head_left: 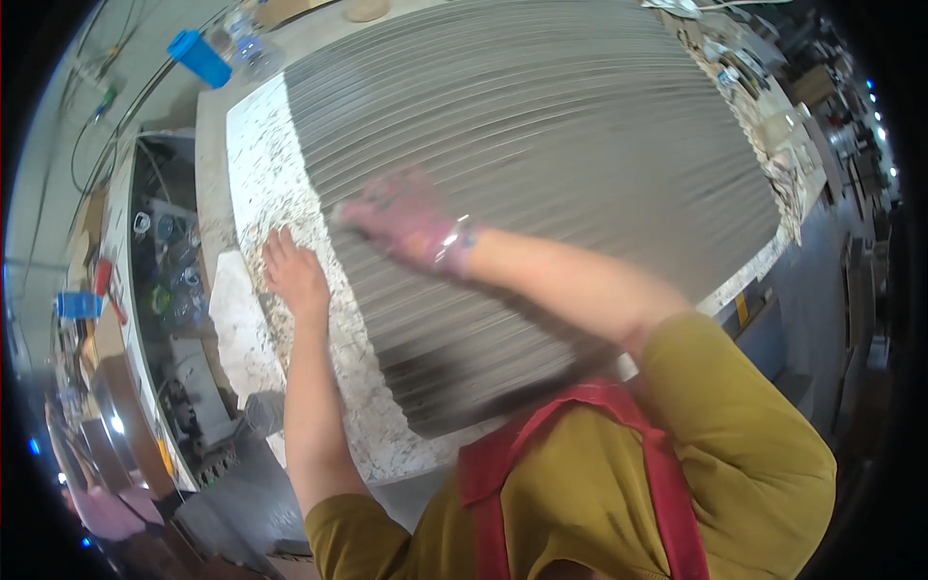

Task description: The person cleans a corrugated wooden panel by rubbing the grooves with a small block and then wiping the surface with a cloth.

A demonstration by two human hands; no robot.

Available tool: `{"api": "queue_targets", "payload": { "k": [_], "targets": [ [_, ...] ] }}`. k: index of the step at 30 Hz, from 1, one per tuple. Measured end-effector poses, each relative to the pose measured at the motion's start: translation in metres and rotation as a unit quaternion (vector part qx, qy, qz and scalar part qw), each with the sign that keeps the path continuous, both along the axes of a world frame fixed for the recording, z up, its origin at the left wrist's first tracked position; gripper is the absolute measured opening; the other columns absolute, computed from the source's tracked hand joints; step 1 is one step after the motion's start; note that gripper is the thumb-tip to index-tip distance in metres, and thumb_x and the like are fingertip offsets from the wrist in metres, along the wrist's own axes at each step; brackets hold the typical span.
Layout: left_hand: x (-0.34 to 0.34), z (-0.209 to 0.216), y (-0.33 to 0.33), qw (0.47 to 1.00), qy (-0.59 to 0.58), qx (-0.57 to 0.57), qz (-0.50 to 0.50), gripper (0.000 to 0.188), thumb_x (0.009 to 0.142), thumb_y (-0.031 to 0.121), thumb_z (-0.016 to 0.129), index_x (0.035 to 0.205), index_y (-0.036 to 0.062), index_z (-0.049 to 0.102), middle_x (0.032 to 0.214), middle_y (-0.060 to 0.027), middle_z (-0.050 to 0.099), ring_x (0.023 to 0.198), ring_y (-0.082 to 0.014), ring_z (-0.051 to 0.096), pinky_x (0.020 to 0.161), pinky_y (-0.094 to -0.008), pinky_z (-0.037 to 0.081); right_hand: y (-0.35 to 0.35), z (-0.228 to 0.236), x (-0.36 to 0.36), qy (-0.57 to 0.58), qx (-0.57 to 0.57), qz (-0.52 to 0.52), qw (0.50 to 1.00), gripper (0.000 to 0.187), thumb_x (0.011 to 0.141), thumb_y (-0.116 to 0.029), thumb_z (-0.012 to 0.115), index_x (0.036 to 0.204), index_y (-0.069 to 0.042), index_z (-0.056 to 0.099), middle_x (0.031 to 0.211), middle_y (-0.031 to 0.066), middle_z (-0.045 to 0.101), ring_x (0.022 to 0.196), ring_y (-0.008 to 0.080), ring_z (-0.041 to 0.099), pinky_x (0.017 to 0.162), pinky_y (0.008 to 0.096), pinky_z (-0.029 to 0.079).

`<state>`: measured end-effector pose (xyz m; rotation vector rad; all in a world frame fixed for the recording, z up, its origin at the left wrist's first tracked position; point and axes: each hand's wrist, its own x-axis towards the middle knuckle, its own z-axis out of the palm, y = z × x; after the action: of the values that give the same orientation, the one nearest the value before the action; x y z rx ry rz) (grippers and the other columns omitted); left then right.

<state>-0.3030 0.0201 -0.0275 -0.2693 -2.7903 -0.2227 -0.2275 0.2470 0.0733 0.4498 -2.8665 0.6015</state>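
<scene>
A large grey-brown ridged sheet (pixel 541 145), lined with long parallel grooves, covers most of the table. Along its left side shows a strip of white, dark-speckled surface (pixel 261 155). My left hand (pixel 295 271) is bare and rests on this strip with its fingers stretched out flat. Over the left part of the ridged sheet, my right hand (pixel 401 220) wears a stained pink glove and is blurred by motion. Its fingers look closed, with a small pale tip at their left end; what it holds is too smeared to name. A shiny clear band circles the glove's wrist.
A blue cup (pixel 199 58) and clear plastic bottles (pixel 253 53) stand at the table's far left corner. Left of the table, an open-topped cabinet (pixel 174 280) holds clutter. Scraps and torn paper (pixel 773 145) line the right edge. Another person (pixel 111 507) is at the lower left.
</scene>
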Motion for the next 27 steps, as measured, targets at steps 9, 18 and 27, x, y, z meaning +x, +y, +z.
{"api": "queue_targets", "payload": {
  "k": [9, 18, 27],
  "targets": [
    [-0.002, 0.005, 0.007, 1.0, 0.013, -0.017, -0.022, 0.046, 0.094, 0.022, 0.044, 0.139, 0.0128, 0.041, 0.147, -0.0092, 0.035, 0.137, -0.0292, 0.03, 0.105, -0.0531, 0.026, 0.043, 0.043, 0.043, -0.085, 0.114, -0.035, 0.989, 0.024, 0.088, -0.025, 0.051, 0.108, -0.018, 0.062, 0.099, 0.0132, 0.065, 0.095, 0.0289, 0.062, 0.09, 0.0513, 0.04],
    [-0.034, 0.041, 0.033, 0.992, 0.054, -0.009, -0.114, 0.049, 0.096, 0.029, 0.047, 0.14, 0.0098, 0.039, 0.147, -0.0133, 0.034, 0.134, -0.033, 0.032, 0.103, -0.0525, 0.029, 0.267, 0.002, 0.096, 0.009, -0.057, -0.341, 0.938, 0.033, 0.08, -0.02, 0.061, 0.113, -0.017, 0.06, 0.105, 0.0065, 0.065, 0.099, 0.027, 0.06, 0.083, 0.0451, 0.041],
    [-0.064, -0.005, 0.05, 0.997, 0.046, 0.013, -0.064, 0.051, 0.097, 0.033, 0.044, 0.142, 0.0113, 0.037, 0.146, -0.0135, 0.036, 0.134, -0.0311, 0.033, 0.104, -0.0529, 0.028, 0.224, -0.004, 0.087, 0.078, 0.026, -0.282, 0.956, 0.038, 0.077, -0.007, 0.062, 0.114, -0.015, 0.061, 0.102, 0.0115, 0.066, 0.096, 0.032, 0.062, 0.082, 0.0473, 0.044]
  ]
}}
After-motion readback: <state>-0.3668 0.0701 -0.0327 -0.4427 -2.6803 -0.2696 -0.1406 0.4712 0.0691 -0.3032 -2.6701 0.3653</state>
